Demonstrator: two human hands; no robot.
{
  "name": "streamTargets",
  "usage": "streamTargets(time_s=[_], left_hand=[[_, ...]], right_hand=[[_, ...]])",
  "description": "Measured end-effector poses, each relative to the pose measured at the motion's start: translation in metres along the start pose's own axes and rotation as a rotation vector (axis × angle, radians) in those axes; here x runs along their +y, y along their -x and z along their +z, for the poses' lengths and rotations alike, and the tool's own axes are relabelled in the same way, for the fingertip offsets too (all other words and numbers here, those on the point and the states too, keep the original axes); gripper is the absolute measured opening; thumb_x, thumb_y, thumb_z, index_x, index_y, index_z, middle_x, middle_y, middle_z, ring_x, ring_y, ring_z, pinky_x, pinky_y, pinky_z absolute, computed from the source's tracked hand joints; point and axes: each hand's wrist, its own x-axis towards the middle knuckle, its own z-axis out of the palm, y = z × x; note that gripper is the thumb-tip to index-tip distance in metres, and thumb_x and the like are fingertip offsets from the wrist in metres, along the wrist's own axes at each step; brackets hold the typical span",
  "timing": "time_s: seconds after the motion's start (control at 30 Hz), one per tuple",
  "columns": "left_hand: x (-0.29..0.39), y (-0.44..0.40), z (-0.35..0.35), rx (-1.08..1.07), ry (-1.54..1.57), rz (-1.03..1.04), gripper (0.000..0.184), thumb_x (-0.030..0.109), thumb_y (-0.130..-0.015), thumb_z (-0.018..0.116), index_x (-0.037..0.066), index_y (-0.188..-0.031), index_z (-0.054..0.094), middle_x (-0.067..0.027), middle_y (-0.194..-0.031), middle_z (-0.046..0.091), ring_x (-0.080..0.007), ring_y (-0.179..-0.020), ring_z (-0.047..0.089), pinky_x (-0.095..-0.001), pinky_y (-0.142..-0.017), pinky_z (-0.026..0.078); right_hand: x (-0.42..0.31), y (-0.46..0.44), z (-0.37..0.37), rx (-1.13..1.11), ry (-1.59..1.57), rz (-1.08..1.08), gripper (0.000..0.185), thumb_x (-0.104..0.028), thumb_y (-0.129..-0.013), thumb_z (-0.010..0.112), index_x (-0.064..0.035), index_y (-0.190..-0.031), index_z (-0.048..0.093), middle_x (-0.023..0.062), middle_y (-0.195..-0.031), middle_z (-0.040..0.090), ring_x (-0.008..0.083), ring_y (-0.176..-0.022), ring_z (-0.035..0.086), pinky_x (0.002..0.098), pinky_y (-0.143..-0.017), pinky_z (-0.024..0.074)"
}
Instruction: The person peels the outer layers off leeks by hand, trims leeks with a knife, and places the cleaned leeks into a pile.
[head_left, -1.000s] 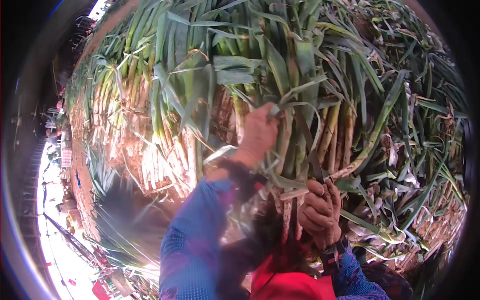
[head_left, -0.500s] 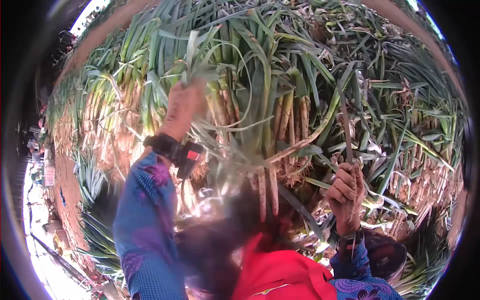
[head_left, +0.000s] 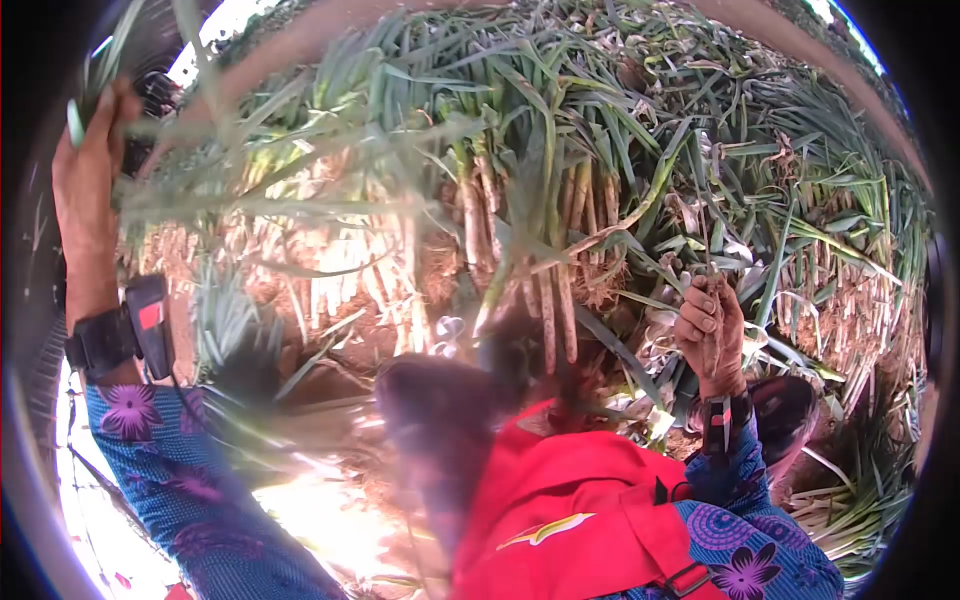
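Note:
My left hand (head_left: 92, 170) is raised at the far left, fingers closed round some green leek leaves (head_left: 118, 45). Blurred strands of leaf trail from near it to the right across the view. My right hand (head_left: 712, 335) is closed on a knife, its thin dark blade (head_left: 706, 228) pointing up and away from me; the handle is hidden in the fingers. Just beyond that hand lie loose leek leaves. Between my hands, a few leeks (head_left: 560, 300) with soiled pale stalks stick out towards me from the heap.
A broad heap of leeks (head_left: 440, 90) spreads ahead, with stalks and roots facing me. More leeks (head_left: 850, 510) lie at the lower right. Bare soil (head_left: 340, 500) shows at the lower left. My red apron (head_left: 590, 500) and blurred dark knee (head_left: 440, 420) are at the bottom.
My left hand has swung from above the middle leeks out to the far left, with leaves in it. My right hand, still on the knife, has shifted slightly up.

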Motion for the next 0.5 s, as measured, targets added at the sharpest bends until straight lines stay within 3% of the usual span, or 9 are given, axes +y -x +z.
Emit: streamTargets(time_s=[0.03, 0.1, 0.17, 0.23, 0.37, 0.43, 0.5], left_hand=[[-0.018, -0.007, -0.041, 0.042, -0.092, -0.005, 0.029, 0.022, -0.096, 0.057, 0.004, -0.116, 0.066, 0.0001, -0.092, 0.067, -0.0036, -0.085, 0.059, -0.0171, -0.065, 0.041], [-0.089, -0.019, -0.135, 0.027, -0.53, 0.218, 0.033, 0.027, -0.096, 0.054, 0.002, -0.113, 0.066, -0.0079, -0.095, 0.07, -0.0158, -0.088, 0.063, -0.0289, -0.075, 0.047], [-0.134, 0.021, -0.189, 0.063, -0.714, 0.102, 0.037, 0.03, -0.095, 0.053, 0.005, -0.121, 0.061, -0.0142, -0.102, 0.07, -0.0278, -0.095, 0.066, -0.035, -0.086, 0.047], [-0.212, 0.044, -0.243, 0.067, -1.167, -0.233, 0.042, 0.034, -0.094, 0.053, 0.009, -0.127, 0.057, -0.0164, -0.116, 0.065, -0.0332, -0.105, 0.063, -0.0392, -0.092, 0.046], [-0.258, 0.133, -0.219, -0.148, -1.102, -0.458, 0.043, 0.037, -0.094, 0.052, 0.014, -0.131, 0.054, -0.0194, -0.126, 0.056, -0.0367, -0.116, 0.054, -0.0464, -0.096, 0.043], [-0.311, 0.17, -0.184, -0.176, -0.801, -0.316, 0.044, 0.036, -0.09, 0.057, 0.008, -0.124, 0.057, -0.0202, -0.109, 0.063, -0.0373, -0.104, 0.06, -0.0444, -0.088, 0.045], [-0.342, 0.199, -0.14, -0.295, -0.584, -0.417, 0.043, 0.032, -0.089, 0.058, 0.005, -0.122, 0.058, -0.0204, -0.105, 0.066, -0.0364, -0.1, 0.063, -0.0434, -0.085, 0.047]], right_hand=[[0.002, 0.008, 0.003, -0.011, 0.001, 0.009, 0.042, -0.036, -0.102, 0.037, -0.0008, -0.106, 0.059, 0.0012, -0.07, 0.049, 0.0134, -0.054, 0.05, 0.0292, -0.05, 0.041], [0.008, 0.025, 0.01, -0.015, 0.046, -0.003, 0.041, -0.036, -0.102, 0.037, -0.0014, -0.105, 0.059, 0.0013, -0.069, 0.049, 0.0136, -0.053, 0.05, 0.0292, -0.05, 0.0409], [0.011, 0.038, 0.015, -0.021, 0.093, 0.0, 0.04, -0.035, -0.102, 0.038, -0.0018, -0.104, 0.059, 0.0014, -0.069, 0.049, 0.0138, -0.052, 0.05, 0.0293, -0.049, 0.0409], [0.015, 0.049, 0.018, -0.035, 0.138, 0.02, 0.039, -0.035, -0.102, 0.039, -0.0022, -0.103, 0.059, 0.0015, -0.068, 0.05, 0.014, -0.051, 0.05, 0.0294, -0.048, 0.0408], [0.028, 0.052, 0.009, 0.086, 0.236, 0.141, 0.036, -0.036, -0.1, 0.042, -0.0053, -0.096, 0.06, 0.0015, -0.066, 0.05, 0.0149, -0.048, 0.051, 0.0297, -0.044, 0.0413], [0.046, 0.045, 0.017, 0.181, 0.278, 0.214, 0.033, -0.035, -0.099, 0.044, -0.0062, -0.096, 0.059, 0.0016, -0.064, 0.051, 0.0155, -0.046, 0.051, 0.0287, -0.041, 0.0407], [0.067, 0.033, 0.02, 0.292, 0.304, 0.295, 0.033, -0.035, -0.099, 0.044, -0.0064, -0.097, 0.059, 0.0017, -0.063, 0.051, 0.0157, -0.045, 0.051, 0.0283, -0.039, 0.0405]])
